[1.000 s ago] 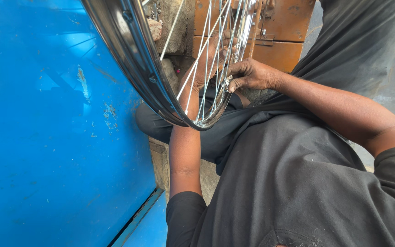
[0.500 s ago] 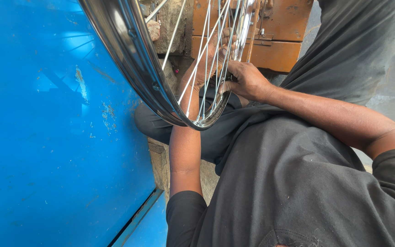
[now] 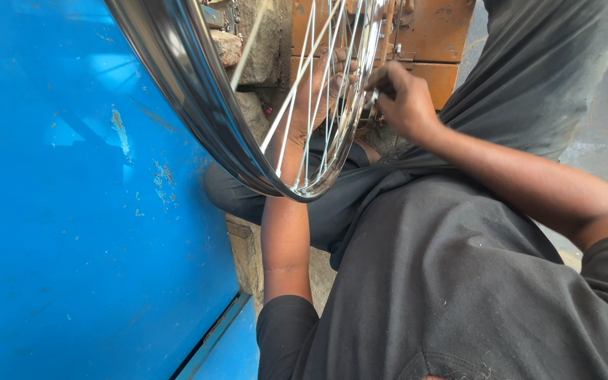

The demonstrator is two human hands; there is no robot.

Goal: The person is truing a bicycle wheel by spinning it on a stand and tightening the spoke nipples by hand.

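Between the two hands stands a shiny wheel rim point(image 3: 198, 105) with thin silver spokes point(image 3: 318, 105). The left hand point(image 3: 321, 88) is behind the spokes with its fingers curled on them, and the right hand point(image 3: 402, 98) pinches a small metal bit point(image 3: 372, 96) at the rim's near edge. Left of the hands is a big blue panel point(image 3: 72, 232), and past them an orange metal box point(image 3: 423, 35).

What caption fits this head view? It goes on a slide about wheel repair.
Left hand reaches through the spokes of a shiny wheel rim while the right hand pinches a small metal piece at the rim.
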